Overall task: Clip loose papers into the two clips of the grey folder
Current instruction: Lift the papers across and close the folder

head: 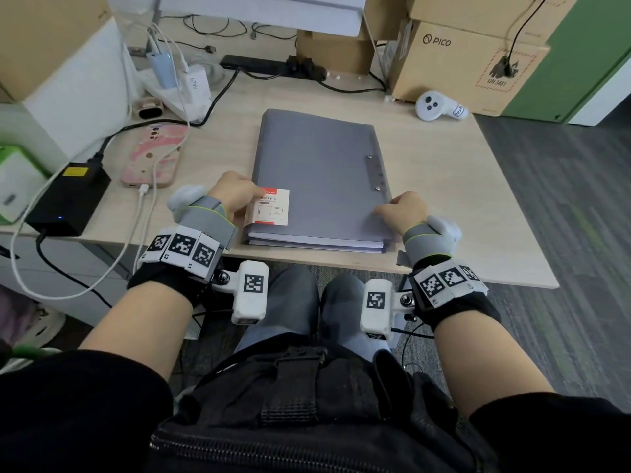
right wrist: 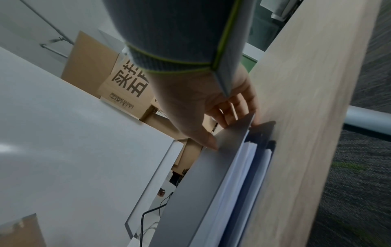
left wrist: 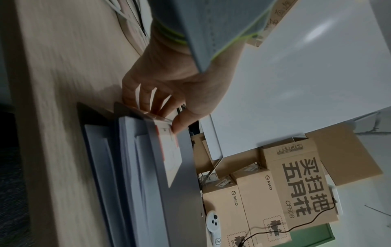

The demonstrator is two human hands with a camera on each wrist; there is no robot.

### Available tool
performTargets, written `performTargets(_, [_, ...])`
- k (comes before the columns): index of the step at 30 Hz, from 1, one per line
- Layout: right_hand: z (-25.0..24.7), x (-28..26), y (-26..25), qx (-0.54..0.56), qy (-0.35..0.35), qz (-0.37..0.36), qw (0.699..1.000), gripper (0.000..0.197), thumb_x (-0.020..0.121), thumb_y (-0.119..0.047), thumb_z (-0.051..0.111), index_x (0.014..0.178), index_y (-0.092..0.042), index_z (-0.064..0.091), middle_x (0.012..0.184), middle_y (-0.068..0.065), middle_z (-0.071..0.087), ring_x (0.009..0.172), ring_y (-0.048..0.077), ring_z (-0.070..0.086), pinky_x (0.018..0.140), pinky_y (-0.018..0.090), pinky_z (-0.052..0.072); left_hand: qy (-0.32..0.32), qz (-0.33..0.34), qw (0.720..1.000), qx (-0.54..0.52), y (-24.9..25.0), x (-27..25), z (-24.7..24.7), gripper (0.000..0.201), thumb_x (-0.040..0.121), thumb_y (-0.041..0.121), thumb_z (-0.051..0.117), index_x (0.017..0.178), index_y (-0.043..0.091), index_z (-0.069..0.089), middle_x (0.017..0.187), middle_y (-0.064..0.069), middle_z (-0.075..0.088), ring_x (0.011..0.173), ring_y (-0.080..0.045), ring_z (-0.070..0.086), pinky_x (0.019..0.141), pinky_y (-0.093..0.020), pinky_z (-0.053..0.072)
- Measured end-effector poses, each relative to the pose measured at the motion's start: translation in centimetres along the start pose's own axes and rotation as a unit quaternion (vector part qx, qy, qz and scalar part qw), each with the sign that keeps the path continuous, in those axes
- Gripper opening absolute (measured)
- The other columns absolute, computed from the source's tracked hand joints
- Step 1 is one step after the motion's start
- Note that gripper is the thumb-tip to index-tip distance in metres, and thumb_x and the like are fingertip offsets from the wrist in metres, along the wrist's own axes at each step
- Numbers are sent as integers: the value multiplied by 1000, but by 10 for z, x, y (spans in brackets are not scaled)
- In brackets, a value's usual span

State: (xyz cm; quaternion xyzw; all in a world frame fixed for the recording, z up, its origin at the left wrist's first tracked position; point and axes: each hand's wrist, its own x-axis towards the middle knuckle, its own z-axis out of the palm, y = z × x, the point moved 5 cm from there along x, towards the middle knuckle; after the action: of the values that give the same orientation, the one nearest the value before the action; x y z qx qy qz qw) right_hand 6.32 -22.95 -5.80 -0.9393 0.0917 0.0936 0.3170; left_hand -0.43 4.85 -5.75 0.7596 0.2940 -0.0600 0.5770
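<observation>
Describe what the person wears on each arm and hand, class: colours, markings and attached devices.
Both forearms are bare below black sleeves. The left hand and right hand wear grey fingerless wraps edged in lime green. Each wrist carries a black band ringed with black-and-white square marker tags, plus a white camera block with its own tag.

Light wood desk (head: 461, 186); grey carpet (head: 563, 199) at right; cardboard boxes (head: 454, 66) at back; green cabinet (head: 580, 56).

Folder (head: 317, 172) lies mid-desk (head: 461, 206); bare desk to its right up to the edge. Left side tight: phone (head: 155, 155), cables (head: 150, 186), black adapter (head: 68, 199). Behind: power strip (head: 259, 63), boxes (head: 467, 63), controller (head: 438, 105) at far right. Both hands at folder's near corners
</observation>
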Motion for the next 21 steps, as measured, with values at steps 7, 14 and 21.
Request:
performTargets(7, [-5,1,-18,-28,-18,-8,999,46,83,-20,58,122,3,51,130,20,48,116,37,53,80,33,39,9,23,999,27,13,3,-1,17,87,-1,52,72,7,54,80,-14,61,69,-25,60,64,-28,48])
performTargets(14, [-8,7,-22,-30,-47,-7,998,18,85,-17,58,76,-5,50,95,12,46,88,29,47,65,29,35,1,39,998,44,22,8,3,23,88,-7,46,76,9,56,91,-15,59,79,-26,58,59,-26,44])
performTargets(21, [-8,8,-30,-40,-49,-12,998,40,86,-21,57,120,-1,50,128,19,50,119,34,51,80,32,36,44,39,996,63,35,13,-1,31,81,0,51,58,14,37,65,-5,39,70,-27,42,60,-22,38])
